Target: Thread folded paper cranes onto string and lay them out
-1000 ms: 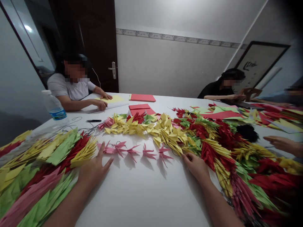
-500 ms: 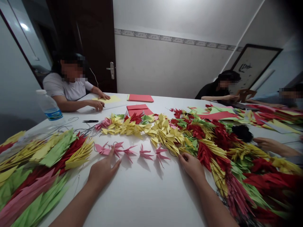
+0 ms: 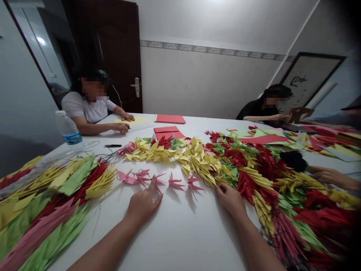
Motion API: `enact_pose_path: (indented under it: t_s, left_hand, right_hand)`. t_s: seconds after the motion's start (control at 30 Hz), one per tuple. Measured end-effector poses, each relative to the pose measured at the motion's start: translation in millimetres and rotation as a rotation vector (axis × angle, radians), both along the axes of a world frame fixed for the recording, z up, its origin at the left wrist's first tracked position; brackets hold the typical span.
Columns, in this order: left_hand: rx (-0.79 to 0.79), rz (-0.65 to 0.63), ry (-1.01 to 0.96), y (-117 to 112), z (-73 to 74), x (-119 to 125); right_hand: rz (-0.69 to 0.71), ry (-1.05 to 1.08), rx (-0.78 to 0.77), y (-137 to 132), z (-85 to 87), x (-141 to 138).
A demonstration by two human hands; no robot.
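My left hand (image 3: 143, 203) lies flat on the white table (image 3: 175, 233), fingers stretched out, its fingertips touching a row of pink paper cranes (image 3: 158, 180) strung on a thread. My right hand (image 3: 231, 197) rests at the edge of a long heap of yellow, red and green paper cranes (image 3: 225, 165), fingers curled and pinched at the thread end; what it holds is too small to name.
Stacks of folded yellow, green, red and pink paper (image 3: 50, 195) cover the table's left. A water bottle (image 3: 69, 131), a black pen (image 3: 112, 145) and red paper sheets (image 3: 169, 119) lie further back. Two people sit at the far side; another person's hand (image 3: 329, 176) rests at right.
My left hand has slid right along the table, from beside the left stacks to the middle of the pink crane row. My right hand has stayed in place.
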State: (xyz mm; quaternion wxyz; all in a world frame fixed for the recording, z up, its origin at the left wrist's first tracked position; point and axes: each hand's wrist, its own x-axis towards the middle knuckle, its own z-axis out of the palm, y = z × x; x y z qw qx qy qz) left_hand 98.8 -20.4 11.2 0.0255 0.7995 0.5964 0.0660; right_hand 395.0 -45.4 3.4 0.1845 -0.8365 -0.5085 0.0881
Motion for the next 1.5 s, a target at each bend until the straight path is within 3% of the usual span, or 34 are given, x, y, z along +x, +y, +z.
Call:
enact_pose_path:
  t_s: [0.3, 0.5, 0.63, 0.83, 1.03, 1.17, 1.5]
  left_hand:
    - [-0.047, 0.044, -0.025, 1.0, 3.6, 9.5]
    - [-0.065, -0.138, -0.023, -12.0, -1.3, 39.7]
    - [-0.067, -0.141, -0.019, -5.1, -2.9, 54.2]
    - [-0.067, -0.107, -0.036, 2.1, -1.3, 57.5]
    - [-0.028, -0.336, -0.047, -5.0, -3.1, 83.9]
    - [-0.01, -0.343, -0.087, -7.0, -5.5, 104.2]
    - [-0.026, -0.341, -0.114, -3.2, -3.4, 104.7]
  right_hand:
    - [-0.001, 0.015, 0.006, 0.3, 0.3, 0.7]
    - [-0.011, -0.007, 0.022, 1.6, -2.9, 2.2]
    - [-0.006, 0.008, 0.021, 1.6, -2.7, 2.4]
    - [-0.023, -0.007, -0.008, 2.2, -0.5, 1.3]
    - [-0.025, -0.023, -0.015, 2.1, -0.3, 0.9]
    - [-0.01, -0.005, 0.009, 1.4, -1.0, 1.3]
    - [-0.011, 0.015, -0.013, 1.2, 0.7, 0.8]
